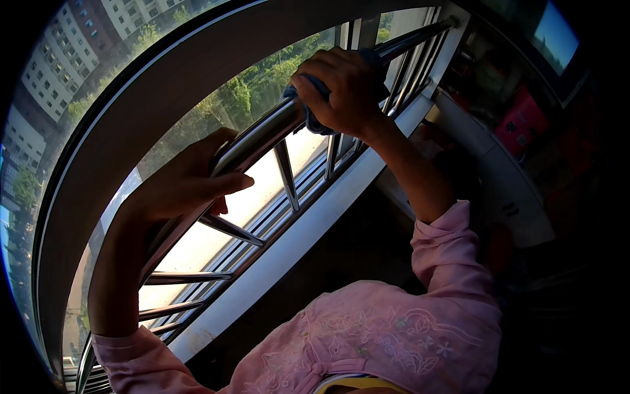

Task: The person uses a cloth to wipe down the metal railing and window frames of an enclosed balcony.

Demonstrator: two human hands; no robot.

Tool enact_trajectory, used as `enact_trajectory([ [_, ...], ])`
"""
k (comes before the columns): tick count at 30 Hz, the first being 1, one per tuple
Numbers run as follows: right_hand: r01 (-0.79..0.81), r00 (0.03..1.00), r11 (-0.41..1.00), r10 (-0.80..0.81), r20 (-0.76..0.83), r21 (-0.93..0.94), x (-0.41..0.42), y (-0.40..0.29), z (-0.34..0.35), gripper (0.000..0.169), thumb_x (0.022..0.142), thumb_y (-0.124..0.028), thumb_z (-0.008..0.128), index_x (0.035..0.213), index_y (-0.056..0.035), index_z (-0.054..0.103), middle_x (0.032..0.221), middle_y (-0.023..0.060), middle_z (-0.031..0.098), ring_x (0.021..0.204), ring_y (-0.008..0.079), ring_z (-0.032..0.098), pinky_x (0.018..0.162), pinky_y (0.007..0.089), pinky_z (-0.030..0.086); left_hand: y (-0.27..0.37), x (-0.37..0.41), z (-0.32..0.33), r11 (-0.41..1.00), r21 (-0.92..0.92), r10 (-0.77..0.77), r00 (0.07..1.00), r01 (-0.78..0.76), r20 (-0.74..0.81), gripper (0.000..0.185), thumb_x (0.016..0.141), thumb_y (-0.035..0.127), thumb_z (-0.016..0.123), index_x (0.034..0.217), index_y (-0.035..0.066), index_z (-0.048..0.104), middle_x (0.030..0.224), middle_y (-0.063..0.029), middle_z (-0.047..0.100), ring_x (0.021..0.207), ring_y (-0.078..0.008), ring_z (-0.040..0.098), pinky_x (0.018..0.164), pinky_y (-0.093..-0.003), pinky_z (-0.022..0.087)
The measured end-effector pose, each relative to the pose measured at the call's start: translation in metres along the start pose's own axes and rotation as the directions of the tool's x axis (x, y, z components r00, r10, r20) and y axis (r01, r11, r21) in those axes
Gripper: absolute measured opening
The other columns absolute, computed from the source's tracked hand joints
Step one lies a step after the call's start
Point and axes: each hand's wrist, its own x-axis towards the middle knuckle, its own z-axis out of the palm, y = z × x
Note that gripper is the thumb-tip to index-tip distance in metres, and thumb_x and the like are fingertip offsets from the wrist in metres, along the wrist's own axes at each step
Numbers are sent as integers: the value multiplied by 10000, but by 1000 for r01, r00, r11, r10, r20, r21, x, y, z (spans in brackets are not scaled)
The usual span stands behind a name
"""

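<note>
A polished metal guard rail (263, 133) runs across the window, with several metal bars (285, 175) below its top tube. My left hand (202, 175) grips the top tube, thumb on the near side; its fingers are mostly hidden behind the tube. Farther along to the right, my right hand (339, 91) is closed over a dark blue cloth (320, 125), which is wrapped around the same tube. The cloth shows below the palm and beside the thumb, and part of it lies under the fingers.
Below the rail are the window track (275, 216) and a white sill (290, 251). A dark window frame (147, 93) curves across the view, with trees and tall buildings (59, 64) outside. At right, in shadow, stand a white cabinet (512, 197) and a pink-red item (524, 120).
</note>
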Motion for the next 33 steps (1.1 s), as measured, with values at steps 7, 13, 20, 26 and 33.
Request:
enact_trajectory([
  [7,84,994,987,-72,-86,141,13,-63,11,136,794,-273,612,794,-146,662,772,60,613,718,238,597,690,391,449,-1,-6,0,1000,18,-8,999,9,-39,607,809,302,703,1258,23,405,785,-48,540,582,-112,566,541,-250,491],
  [13,160,987,981,-158,-24,113,9,-26,3,151,814,-283,597,827,-147,662,784,60,635,743,228,625,683,364,477,3,-6,0,999,38,-2,999,3,-34,566,818,302,693,1238,24,434,771,-40,534,601,-104,550,549,-245,479],
  [20,-17,1000,1000,16,-27,-10,-16,83,-11,270,904,-287,480,802,-128,672,773,48,664,716,240,641,663,360,496,-10,-4,4,999,7,43,998,-42,-50,455,830,232,693,1169,42,456,745,-1,509,571,-70,553,532,-228,499],
  [26,-250,966,967,253,52,-57,-34,151,-30,413,986,-350,315,953,-120,656,932,43,681,786,226,648,717,288,472,-10,-3,4,999,6,37,999,-36,-39,442,839,236,684,1172,55,455,746,0,504,570,-64,542,534,-230,502],
  [33,-458,885,888,460,69,-46,-27,134,-26,440,954,-442,364,933,-125,669,907,39,674,774,212,634,720,307,466,-2,-5,1,996,80,28,999,-26,-22,496,859,272,663,1239,56,427,787,-18,515,616,-84,550,560,-245,490],
])
